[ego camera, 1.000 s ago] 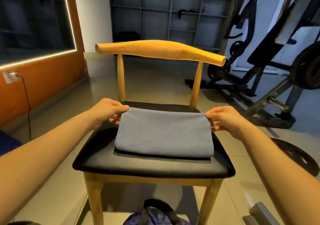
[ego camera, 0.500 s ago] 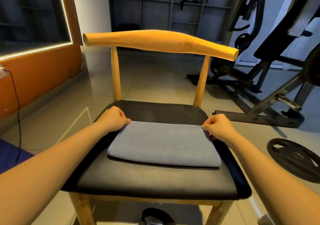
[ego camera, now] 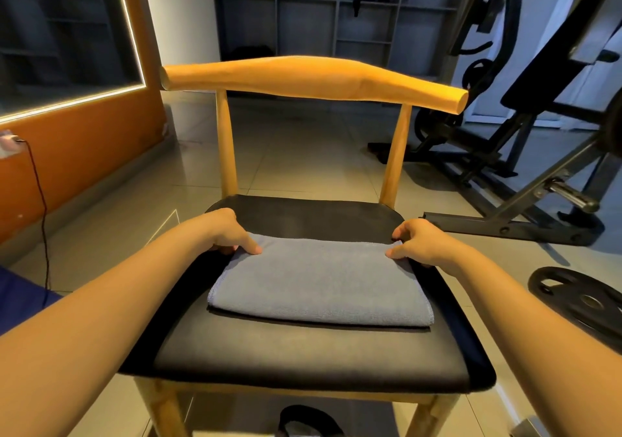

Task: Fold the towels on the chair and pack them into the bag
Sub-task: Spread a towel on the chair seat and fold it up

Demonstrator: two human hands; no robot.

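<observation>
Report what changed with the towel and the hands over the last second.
The left hand and right hand brought the far edge of the grey towel down and toward the person. It now lies flat on the chair seat, with more bare black seat showing behind it. Nothing was let go: both hands still pinch the far corners. The towel stays folded, on the same seat.

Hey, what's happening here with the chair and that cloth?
A person is folding a gray towel on the black seat of a wooden chair. The left hand and right hand each pinch one of its far corners. A bag shows on the floor under the chair's front edge.
</observation>
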